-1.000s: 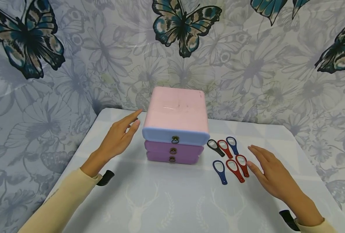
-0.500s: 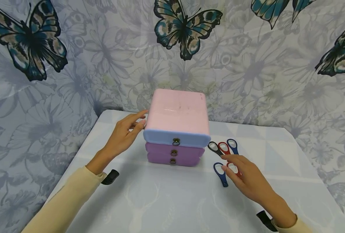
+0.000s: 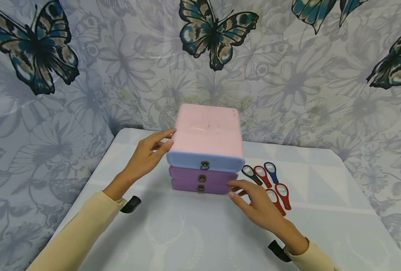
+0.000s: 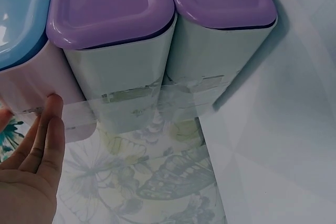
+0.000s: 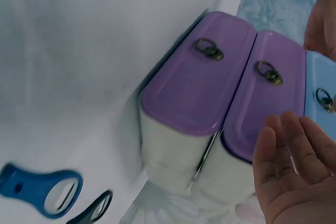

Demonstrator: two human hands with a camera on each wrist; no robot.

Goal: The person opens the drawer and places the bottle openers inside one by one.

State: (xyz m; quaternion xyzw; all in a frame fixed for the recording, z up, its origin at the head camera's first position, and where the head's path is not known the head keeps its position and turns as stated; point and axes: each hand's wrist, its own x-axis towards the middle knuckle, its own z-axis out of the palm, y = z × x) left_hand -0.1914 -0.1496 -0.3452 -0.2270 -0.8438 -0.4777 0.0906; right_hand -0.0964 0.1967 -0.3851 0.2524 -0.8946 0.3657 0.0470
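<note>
Five small flat tools, each with an oval loop at one end, show to the right of the stacked drawer unit with a smooth pink top casing (image 3: 207,128): a black tool (image 3: 256,179) nearest it, a red tool (image 3: 266,181) next, then a blue tool (image 3: 274,178), and, closer to the person, a red tool partly covered by the right hand (image 3: 279,208) and another red tool farther right (image 3: 286,202). Judging from how things lie, the work looks barely begun: the unit's light-blue drawer front with a metal ring pull (image 3: 187,160) and the upper purple front (image 3: 187,173) and lower purple front (image 3: 187,184) beneath it all sit pushed in, and none of the visible tools is in a hand; drawing out a drawer and lifting a tool seem not yet done. What the drawers contain is hidden. The left hand (image 3: 145,155), fingers loosely extended, rests its fingertips on the unit's pink left side, gripping nothing. The right hand (image 3: 257,207) holds nothing either, its relaxed fingers by the unit's lower right front corner; whether they touch it cannot be told. So the unit stands between the hands, with the tools beside and behind the right one.
</note>
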